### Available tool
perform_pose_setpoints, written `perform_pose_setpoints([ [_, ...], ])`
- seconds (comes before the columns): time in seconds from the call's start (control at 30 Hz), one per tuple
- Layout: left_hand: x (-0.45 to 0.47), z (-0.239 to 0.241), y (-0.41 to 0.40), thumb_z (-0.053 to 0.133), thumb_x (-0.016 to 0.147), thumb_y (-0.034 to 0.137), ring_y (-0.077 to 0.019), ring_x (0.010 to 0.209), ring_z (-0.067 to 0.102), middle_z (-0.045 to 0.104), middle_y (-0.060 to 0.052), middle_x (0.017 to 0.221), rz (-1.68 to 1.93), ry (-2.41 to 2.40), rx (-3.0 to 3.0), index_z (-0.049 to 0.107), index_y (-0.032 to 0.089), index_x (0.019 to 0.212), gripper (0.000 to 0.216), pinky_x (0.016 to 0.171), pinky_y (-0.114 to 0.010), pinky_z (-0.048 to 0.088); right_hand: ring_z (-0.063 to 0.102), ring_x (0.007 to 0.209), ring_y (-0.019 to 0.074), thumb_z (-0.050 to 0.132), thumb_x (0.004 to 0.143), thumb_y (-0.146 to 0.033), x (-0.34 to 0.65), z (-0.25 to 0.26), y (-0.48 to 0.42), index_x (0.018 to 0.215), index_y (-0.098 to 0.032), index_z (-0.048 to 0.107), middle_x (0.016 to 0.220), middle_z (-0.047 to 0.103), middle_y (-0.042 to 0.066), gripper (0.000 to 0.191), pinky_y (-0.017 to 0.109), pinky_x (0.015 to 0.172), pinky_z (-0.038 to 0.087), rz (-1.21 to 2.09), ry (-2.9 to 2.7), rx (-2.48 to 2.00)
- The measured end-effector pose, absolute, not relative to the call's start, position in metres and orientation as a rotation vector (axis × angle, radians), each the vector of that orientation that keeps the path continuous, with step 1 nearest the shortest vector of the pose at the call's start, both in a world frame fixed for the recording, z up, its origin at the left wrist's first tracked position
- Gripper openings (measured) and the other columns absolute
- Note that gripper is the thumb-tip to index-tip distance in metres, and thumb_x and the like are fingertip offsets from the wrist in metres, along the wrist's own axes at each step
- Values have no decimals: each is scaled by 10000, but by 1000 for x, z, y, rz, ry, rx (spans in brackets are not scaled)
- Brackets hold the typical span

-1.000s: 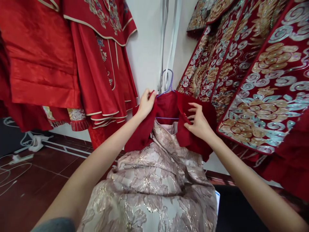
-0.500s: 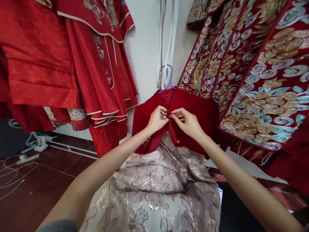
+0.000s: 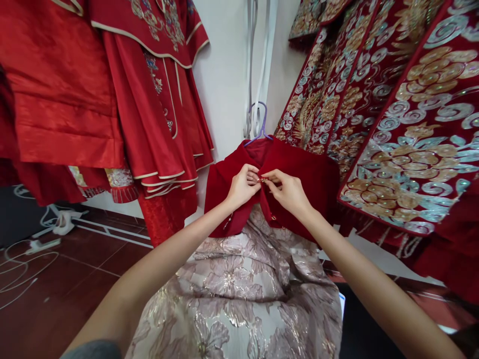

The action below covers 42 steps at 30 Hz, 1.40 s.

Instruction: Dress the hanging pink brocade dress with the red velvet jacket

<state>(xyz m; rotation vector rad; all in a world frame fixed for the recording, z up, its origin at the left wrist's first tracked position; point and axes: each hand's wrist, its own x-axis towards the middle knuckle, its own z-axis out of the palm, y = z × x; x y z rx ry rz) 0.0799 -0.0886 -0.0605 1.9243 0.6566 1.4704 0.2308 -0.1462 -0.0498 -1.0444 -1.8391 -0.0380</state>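
Note:
A dark red velvet cape (image 3: 314, 174) hangs on a purple hanger (image 3: 262, 124) over a pink-and-silver brocade dress (image 3: 239, 284). My left hand (image 3: 242, 186) pinches the cape's left front edge at the neck. My right hand (image 3: 285, 190) pinches the right front edge, thumb and fingers closed on a small metal clasp between the two hands. The two edges meet at my fingertips. The hanger's hook sits on white straps (image 3: 258, 60) running up the wall.
Red satin embroidered garments (image 3: 149, 89) hang at the left. A heavily embroidered red robe with gold and silver swirls (image 3: 404, 119) hangs at the right, close to my right arm. White cables (image 3: 22, 259) lie on the dark red tiled floor.
A second ago my hands held the cape's edges apart, showing the hanger bar. They have drawn both edges together at the neck and now pinch the clasp there.

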Motion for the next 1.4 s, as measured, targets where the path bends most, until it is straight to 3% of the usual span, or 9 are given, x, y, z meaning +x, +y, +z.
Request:
perform_pose_setpoints([
  [0.17,72,-61,-98,679,657,85,-101,781,631,625,-11,829,1436,582,1844,507,176,968,367,752,-253,533,674,823,169,523,853,-208,231,-54,-144,1010,-227,651,923,709,11,203,278,723,541,-119,-1794,-1097],
  [0.33,72,-55,-106,703,681,143,-102,732,644,646,-14,782,1494,658,1842,528,159,936,310,701,-228,536,680,784,160,560,850,-261,229,-52,-146,1006,-217,668,902,717,14,195,248,655,547,-94,-1766,-1045],
  [0.63,68,-47,-106,611,707,108,-121,741,666,671,4,781,1463,659,2171,508,188,940,267,689,-234,552,684,751,161,632,806,-328,231,-47,-147,924,-188,673,877,720,31,187,279,709,554,-7,-1715,-1038],
  [0.87,64,-28,-112,553,742,106,-140,761,660,677,6,796,1291,798,2643,507,195,1050,324,696,-230,513,675,814,169,623,806,-325,232,-49,-145,1000,-193,614,925,700,40,234,271,654,565,8,-1733,-1009],
  [1.2,67,-20,-110,453,794,111,-154,717,624,659,11,800,1137,906,2961,450,205,1144,362,617,-239,430,658,809,158,565,833,-276,237,-51,-136,921,-216,584,886,670,17,108,271,692,567,-47,-1815,-995],
  [1.4,67,-17,-108,452,806,145,-152,719,624,658,18,820,1046,936,2961,381,219,1240,446,629,-237,440,666,814,182,533,849,-285,241,-49,-133,1017,-241,501,948,667,26,176,315,719,560,-94,-1883,-1067],
])
